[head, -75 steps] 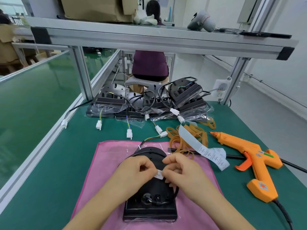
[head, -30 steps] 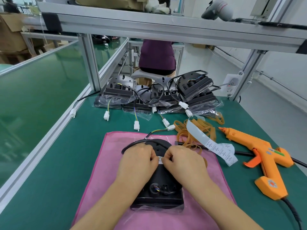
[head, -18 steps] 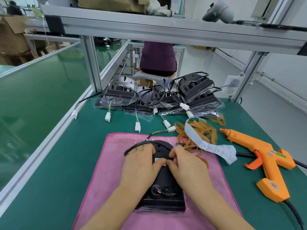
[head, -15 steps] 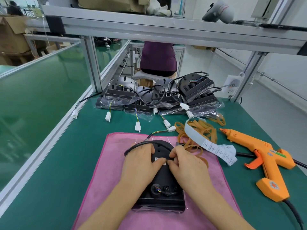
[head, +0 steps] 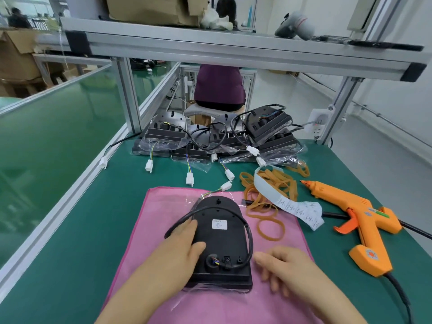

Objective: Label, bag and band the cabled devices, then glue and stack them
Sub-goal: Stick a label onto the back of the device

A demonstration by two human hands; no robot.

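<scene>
1. Green matting covers the workbench (head: 105, 230), and on it lies a pink cloth (head: 163, 206) that carries the task's thing: a black dome-backed plastic device (head: 222, 249) with a black cable (head: 251, 240) looped round its back.
2. A small white label (head: 219, 224) sits flat on the device's back, so labelling looks done for this unit and bagging seems to be the step in hand.
3. The left hand (head: 180, 251) rests on the device's left side with fingers laid out straight, gripping nothing. The right hand (head: 284, 265) lies on the cloth just right of the device, fingers loosely bent and empty.
4. Crinkled clear plastic film (head: 184, 293) shows under the device's near edge and at its far end. Whether the device is already inside a bag cannot be told.
5. To bag it well, the left hand should steady the body while the right draws the film along, keeping the cable loop tucked close so that it does not snag.
6. The white plug (head: 226, 185) on its coloured wires can probably stay outside, as on the bagged black devices (head: 210, 146) piled at the bench's far edge.
7. Tan rubber bands (head: 288, 183) lie just right of the cloth, near the right hand for banding.
8. The orange glue gun (head: 360, 218) lies further right, and the film should stay apart from its nozzle.
</scene>
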